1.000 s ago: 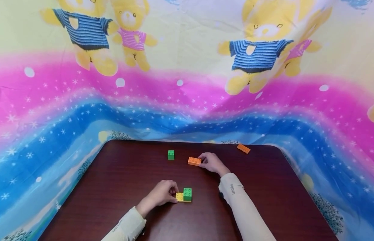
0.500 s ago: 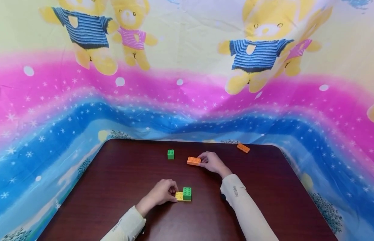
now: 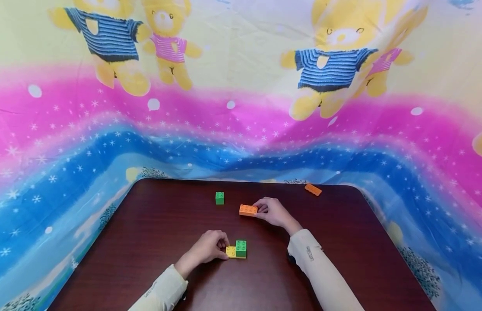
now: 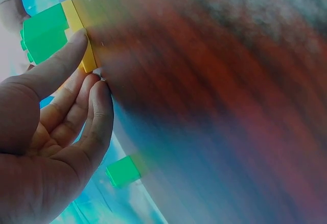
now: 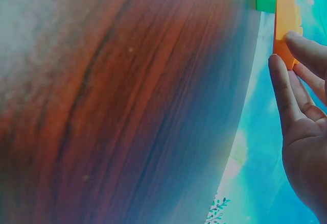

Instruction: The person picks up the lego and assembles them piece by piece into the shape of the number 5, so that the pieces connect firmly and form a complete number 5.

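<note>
My left hand [image 3: 207, 248] pinches the left end of a thin yellow toy brick [image 3: 231, 251] near the front of the table. A green brick [image 3: 241, 248] is stacked on that yellow one's right half; the left wrist view shows the thumb against the yellow edge [image 4: 82, 40]. Farther back, my right hand [image 3: 275, 211] pinches the right end of an orange brick [image 3: 248, 210], studs up. In the right wrist view the thumb lies on the side of this orange brick [image 5: 285, 27]. Whether it touches the table is hard to tell.
Another green brick [image 3: 219, 198] stands toward the back, left of the orange one. A flat orange piece [image 3: 313, 189] lies by the far right edge of the dark wooden table [image 3: 167, 207]. A printed cloth [image 3: 225, 129] hangs behind and around the table.
My right hand has drawn the orange brick slightly toward me and to the left. The left hand and the yellow-green stack stay almost where they were.
</note>
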`<state>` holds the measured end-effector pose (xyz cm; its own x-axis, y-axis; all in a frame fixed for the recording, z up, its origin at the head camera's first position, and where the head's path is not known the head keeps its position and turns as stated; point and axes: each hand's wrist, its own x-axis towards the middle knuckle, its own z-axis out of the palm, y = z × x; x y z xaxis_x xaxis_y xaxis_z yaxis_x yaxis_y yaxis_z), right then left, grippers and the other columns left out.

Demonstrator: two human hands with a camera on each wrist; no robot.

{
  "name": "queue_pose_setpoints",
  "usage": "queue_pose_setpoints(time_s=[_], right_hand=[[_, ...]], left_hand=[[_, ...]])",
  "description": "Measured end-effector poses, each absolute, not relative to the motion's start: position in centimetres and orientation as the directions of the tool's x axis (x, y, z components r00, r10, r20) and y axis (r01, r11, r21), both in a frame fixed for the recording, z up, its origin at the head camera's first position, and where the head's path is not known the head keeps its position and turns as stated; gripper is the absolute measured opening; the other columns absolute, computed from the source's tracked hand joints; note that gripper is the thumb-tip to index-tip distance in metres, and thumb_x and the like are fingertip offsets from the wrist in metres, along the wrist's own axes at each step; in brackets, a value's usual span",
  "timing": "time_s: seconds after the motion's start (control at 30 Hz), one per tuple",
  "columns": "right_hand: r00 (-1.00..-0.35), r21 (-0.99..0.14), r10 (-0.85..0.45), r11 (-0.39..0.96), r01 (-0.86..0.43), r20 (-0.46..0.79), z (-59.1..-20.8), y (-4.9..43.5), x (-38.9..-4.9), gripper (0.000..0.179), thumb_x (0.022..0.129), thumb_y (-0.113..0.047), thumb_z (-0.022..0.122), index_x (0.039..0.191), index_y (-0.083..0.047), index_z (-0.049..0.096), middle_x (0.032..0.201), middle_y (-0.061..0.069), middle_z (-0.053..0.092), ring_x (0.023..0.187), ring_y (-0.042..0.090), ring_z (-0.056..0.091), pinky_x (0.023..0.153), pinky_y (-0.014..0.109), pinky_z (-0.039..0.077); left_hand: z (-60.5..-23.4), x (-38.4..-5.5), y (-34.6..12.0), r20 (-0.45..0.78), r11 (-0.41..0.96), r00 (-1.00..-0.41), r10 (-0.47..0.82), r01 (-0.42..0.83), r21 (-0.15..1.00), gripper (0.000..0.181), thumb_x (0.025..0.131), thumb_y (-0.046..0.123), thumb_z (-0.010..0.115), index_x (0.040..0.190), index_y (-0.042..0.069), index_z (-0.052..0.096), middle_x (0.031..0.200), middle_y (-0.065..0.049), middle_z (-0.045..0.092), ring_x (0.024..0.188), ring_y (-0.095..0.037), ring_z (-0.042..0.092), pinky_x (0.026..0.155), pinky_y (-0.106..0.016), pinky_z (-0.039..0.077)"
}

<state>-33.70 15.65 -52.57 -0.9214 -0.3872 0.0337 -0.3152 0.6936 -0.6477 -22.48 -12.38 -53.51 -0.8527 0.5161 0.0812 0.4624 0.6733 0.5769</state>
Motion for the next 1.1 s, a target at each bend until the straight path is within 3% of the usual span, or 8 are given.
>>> queue_pose_setpoints(time_s=[1.1], right_hand=[[-0.859,-0.659,-0.498,0.607,-0.445,0.121,-50.2,15.3,-27.1,0.035,0.092,-0.019,0.081,0.125,-0.018,0.072,0.107,-0.007,0.065,0.093,0.007,0.067,0.085,0.027,0.06]], left_hand=[[-53.6,-22.7,-12.4,0.083,0.669,-0.854,0.513,0.459,0.585,0.028,0.073,0.015,0.095,0.089,0.012,0.073,0.085,0.0,0.067,0.076,-0.013,0.062,0.07,-0.024,0.051]])
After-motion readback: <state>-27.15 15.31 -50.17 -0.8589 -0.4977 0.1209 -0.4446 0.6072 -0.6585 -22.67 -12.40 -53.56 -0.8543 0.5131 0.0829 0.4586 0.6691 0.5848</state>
